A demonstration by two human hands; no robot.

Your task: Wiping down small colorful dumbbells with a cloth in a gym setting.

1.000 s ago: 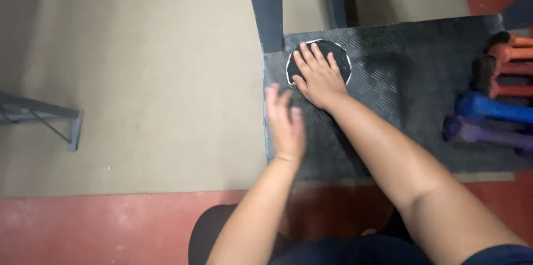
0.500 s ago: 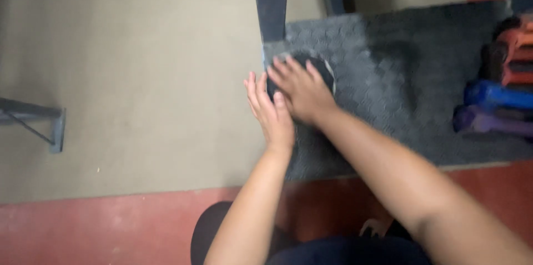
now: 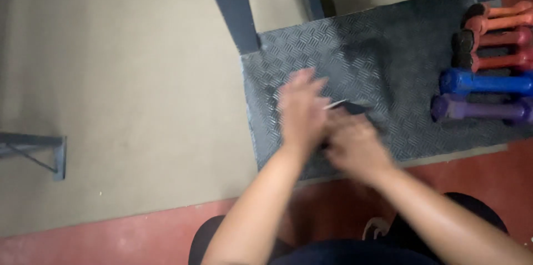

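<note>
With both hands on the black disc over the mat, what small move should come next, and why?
Probably firm up the grip and lift the disc clear of the mat. The left hand and right hand meet around it, and its pale edge shows tilted between them, seemingly off the mat. The hands are blurred, so how securely they hold it is unclear.

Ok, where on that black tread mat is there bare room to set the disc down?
The tread mat is bare along its far side, between the dark post and the dumbbells, and at its left edge. The right end is crowded with dumbbells. The middle is taken by the left hand and right hand, both blurred, on the black disc.
</note>
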